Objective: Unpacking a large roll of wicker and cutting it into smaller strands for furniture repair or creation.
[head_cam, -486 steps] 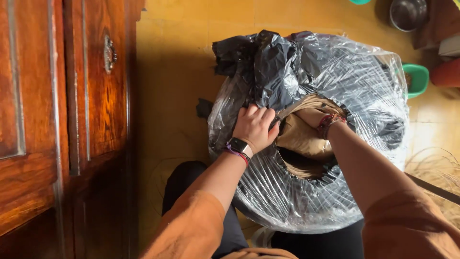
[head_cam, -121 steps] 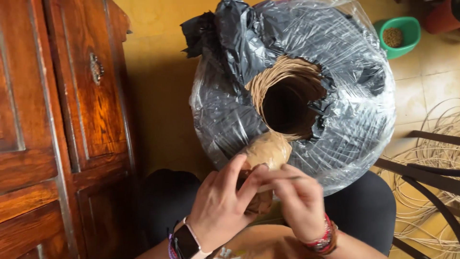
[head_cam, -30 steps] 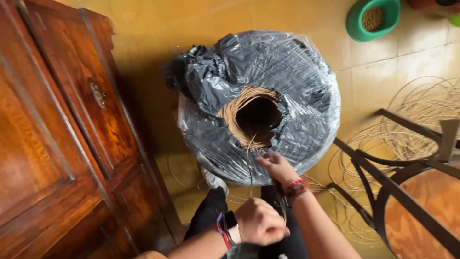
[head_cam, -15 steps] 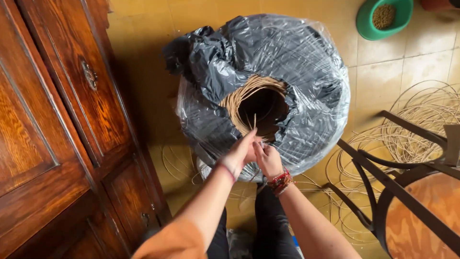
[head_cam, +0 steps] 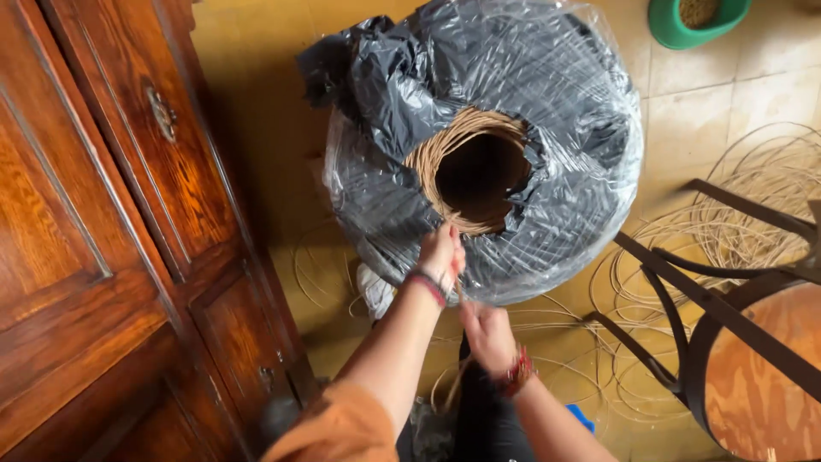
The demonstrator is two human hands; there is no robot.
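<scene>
We see left hand (head_cam: pixel 441 253) closed in tight grip on cane strand (head_cam: pixel 453 224) at lower rim of core hole in big plastic-wrapped coil (head_cam: pixel 487 154). Right hand (head_cam: pixel 487 335) just below, grip also shut on same strand. Coil stands on floor beside wooden cabinet (head_cam: pixel 111 231); loose cane loops (head_cam: pixel 753 197) at right.

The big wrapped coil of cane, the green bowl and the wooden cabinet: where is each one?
coil of cane (head_cam: pixel 547 103), head view, on its plastic-wrapped top.
green bowl (head_cam: pixel 676 32), head view, on its rim.
wooden cabinet (head_cam: pixel 94 257), head view, on a door panel.
</scene>
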